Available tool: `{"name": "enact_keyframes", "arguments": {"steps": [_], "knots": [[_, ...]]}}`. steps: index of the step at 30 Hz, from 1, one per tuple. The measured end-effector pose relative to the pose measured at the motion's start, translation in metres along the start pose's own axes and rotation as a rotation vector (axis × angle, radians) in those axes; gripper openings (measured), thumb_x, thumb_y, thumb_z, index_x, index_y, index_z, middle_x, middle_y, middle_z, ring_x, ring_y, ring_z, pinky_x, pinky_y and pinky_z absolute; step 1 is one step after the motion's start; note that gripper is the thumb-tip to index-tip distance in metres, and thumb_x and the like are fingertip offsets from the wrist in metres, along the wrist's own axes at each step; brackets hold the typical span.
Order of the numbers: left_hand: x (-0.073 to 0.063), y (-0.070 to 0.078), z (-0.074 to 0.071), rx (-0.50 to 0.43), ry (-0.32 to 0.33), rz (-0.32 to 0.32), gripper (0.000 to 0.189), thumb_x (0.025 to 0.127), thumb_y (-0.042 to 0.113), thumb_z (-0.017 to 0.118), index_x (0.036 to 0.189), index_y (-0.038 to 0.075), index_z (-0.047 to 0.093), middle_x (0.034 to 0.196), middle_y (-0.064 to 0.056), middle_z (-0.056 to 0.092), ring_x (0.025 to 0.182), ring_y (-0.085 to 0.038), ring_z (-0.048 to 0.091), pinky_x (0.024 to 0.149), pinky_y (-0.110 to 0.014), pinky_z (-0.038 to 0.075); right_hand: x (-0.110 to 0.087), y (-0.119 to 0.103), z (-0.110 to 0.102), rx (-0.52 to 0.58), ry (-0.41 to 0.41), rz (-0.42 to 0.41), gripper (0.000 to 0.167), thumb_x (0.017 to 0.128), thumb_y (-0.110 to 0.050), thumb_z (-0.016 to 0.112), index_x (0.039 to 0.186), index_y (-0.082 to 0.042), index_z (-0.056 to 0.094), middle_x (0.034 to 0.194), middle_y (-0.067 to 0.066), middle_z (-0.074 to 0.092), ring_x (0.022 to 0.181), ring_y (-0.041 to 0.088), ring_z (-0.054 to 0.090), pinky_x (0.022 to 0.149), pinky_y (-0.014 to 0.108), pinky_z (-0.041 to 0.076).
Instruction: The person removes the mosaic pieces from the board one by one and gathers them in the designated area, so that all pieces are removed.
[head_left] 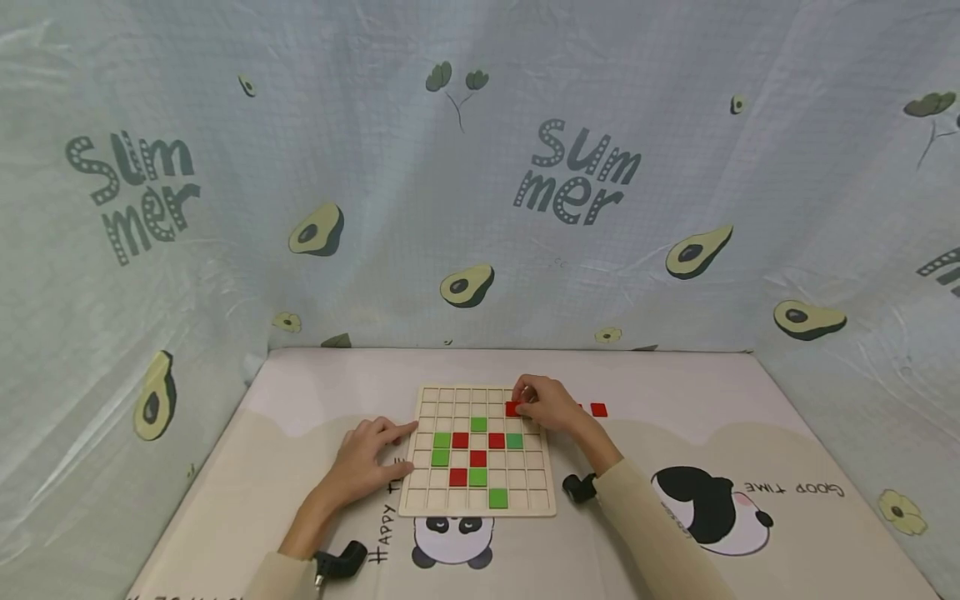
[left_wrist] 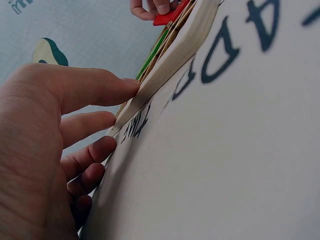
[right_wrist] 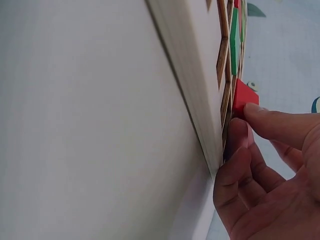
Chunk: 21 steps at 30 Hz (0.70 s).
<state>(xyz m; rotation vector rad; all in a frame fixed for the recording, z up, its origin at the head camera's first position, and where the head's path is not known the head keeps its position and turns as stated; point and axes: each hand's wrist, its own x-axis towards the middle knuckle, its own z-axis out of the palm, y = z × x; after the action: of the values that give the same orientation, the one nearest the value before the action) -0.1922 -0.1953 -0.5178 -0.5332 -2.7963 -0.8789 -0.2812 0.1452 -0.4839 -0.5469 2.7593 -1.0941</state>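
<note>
A wooden grid board (head_left: pixel 480 511) lies on the table, its shallow square cells partly filled with red and green square tiles. Along its left edge rests my left hand (head_left: pixel 363 461), thumb and forefinger spread and touching the side. The left wrist view shows those fingertips against the pale wooden rim (left_wrist: pixel 165 70). My right hand (head_left: pixel 551 406) pinches a red square tile (right_wrist: pixel 245 98) between thumb and fingers, over the board's far right part. The tile is tilted, its lower edge close over the cells. A green tile (head_left: pixel 478 425) and a red tile (head_left: pixel 477 459) sit near the middle.
Loose red tiles lie right of the board; one (head_left: pixel 598 410) shows whole, another is mostly hidden by the right hand. Black wrist-camera mounts (head_left: pixel 343 560) stick out at both wrists. The tablecloth (head_left: pixel 300 400) has panda prints, and a patterned curtain (head_left: pixel 375 292) stands behind.
</note>
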Motion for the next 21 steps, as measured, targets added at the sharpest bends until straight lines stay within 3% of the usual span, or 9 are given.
{"name": "enact_keyframes", "arguments": {"steps": [10, 21], "knots": [[0.0, -0.001, 0.001, -0.005, 0.003, 0.003, 0.06, 0.084, 0.046, 0.077, 0.136, 0.018, 0.07, 0.097, 0.013, 0.055, 0.093, -0.008, 0.042, 0.08, -0.032, 0.03, -0.001, 0.004, -0.002, 0.05, 0.022, 0.039, 0.009, 0.095, -0.007, 0.069, 0.099, -0.015, 0.069, 0.097, 0.004, 0.068, 0.085, 0.017, 0.059, 0.073, 0.031, 0.05], [-0.001, 0.0, 0.0, 0.001, 0.01, 0.014, 0.06, 0.084, 0.047, 0.077, 0.136, 0.017, 0.07, 0.097, 0.012, 0.056, 0.091, -0.008, 0.042, 0.079, -0.032, 0.03, -0.013, 0.014, -0.024, 0.091, 0.053, 0.018, 0.01, 0.094, -0.003, 0.067, 0.101, -0.01, 0.07, 0.096, 0.009, 0.068, 0.074, 0.016, 0.062, 0.063, 0.03, 0.051]]}}
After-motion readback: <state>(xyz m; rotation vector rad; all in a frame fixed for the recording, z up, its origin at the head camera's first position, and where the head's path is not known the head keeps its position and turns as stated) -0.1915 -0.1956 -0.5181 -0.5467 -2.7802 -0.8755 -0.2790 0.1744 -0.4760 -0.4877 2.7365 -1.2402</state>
